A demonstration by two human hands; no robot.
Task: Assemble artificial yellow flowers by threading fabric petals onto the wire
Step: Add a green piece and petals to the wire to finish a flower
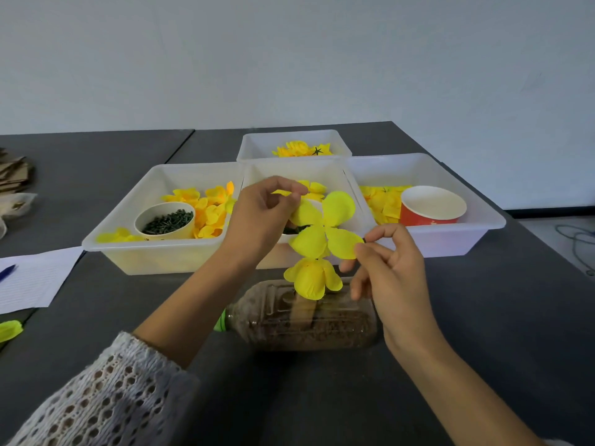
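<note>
So, progress check: my left hand (pixel 262 217) is pinching one lobe of a four-lobed petal layer (pixel 325 225) and my right hand (pixel 391 268) has its fingertips on the opposite lobe at about 4 o'clock, holding it flat above the closed bloom (pixel 312 278) already on the wire. I can't actually see the wire under all that yellow. It stands out of the bottle (pixel 302 317) lying on the counter (pixel 483 317). By my guess one layer's done and this one's going on. Plenty of loose petals wait in the tray (pixel 135 220) at 10 o'clock.
</note>
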